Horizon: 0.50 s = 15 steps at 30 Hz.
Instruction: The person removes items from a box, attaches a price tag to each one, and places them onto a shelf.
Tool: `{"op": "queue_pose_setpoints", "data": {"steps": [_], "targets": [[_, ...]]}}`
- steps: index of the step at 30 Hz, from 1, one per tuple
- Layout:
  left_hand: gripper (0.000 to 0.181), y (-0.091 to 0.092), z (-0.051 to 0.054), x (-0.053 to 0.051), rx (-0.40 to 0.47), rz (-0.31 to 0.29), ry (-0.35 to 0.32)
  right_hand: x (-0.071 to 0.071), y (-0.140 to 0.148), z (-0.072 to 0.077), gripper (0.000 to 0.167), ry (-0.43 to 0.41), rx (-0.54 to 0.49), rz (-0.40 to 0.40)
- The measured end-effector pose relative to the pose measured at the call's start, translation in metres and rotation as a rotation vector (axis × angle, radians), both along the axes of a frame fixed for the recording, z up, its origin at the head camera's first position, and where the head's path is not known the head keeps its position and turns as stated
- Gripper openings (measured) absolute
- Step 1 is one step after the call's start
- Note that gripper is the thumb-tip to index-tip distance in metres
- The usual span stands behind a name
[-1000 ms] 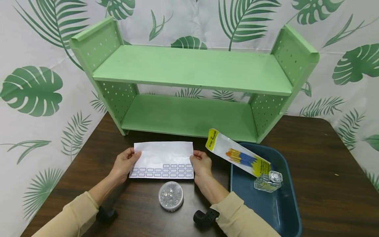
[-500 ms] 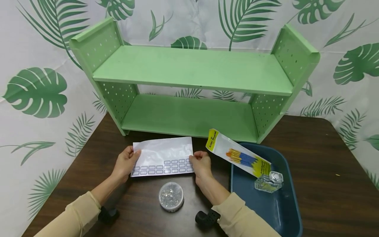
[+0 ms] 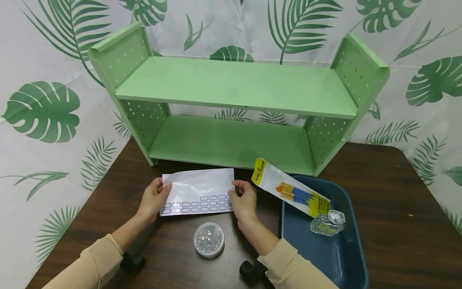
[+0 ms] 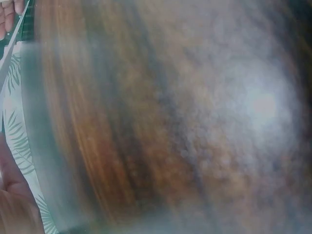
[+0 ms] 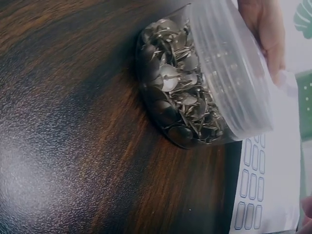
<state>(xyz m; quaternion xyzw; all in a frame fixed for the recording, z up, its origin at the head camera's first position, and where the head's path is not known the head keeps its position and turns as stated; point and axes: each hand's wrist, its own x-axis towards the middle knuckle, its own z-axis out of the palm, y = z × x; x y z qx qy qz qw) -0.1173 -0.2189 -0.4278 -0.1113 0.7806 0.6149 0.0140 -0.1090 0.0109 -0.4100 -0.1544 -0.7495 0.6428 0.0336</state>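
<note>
A white sheet of labels (image 3: 198, 182), with rows of small blue-outlined boxes along its lower part, is held up between both hands in the head view. My left hand (image 3: 153, 198) grips its left edge, thumb in front. At the right edge, my right hand (image 3: 245, 200) has its thumb over the front of the sheet, the index finger raised above the thumb. In the left wrist view, fingertips (image 4: 7, 17) show behind the thin edge of the sheet. Below the sheet stands a round clear tub of thumbtacks (image 3: 209, 240), with its metal tacks plain in the right wrist view.
On the right, a blue tray (image 3: 350, 249) holds a square glass bottle (image 3: 327, 223) and a pack of artist brushes (image 3: 288, 188) leaning over its rim. A green two-tier shelf (image 3: 231, 84) stands at the back of the dark wooden table (image 3: 390, 192).
The sheet has risen slightly and its right side has tilted up. My right thumb has slid a little inward over the sheet, and the index finger has lifted.
</note>
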Motion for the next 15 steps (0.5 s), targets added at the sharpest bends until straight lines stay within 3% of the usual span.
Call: {"op": "queue_pose_setpoints", "data": {"steps": [4,11,15], "targets": [[0.022,0.003,0.0,0.0,0.017,-0.004,-0.003,0.001,-0.002,-0.001,0.02,0.039,0.006,0.044],[0.024,0.009,-0.001,0.001,0.102,-0.036,-0.024,0.005,-0.007,-0.005,0.015,0.072,0.045,0.213],[0.025,0.012,0.0,0.001,0.12,-0.054,-0.029,0.006,-0.008,-0.004,0.015,0.095,0.088,0.241]]}}
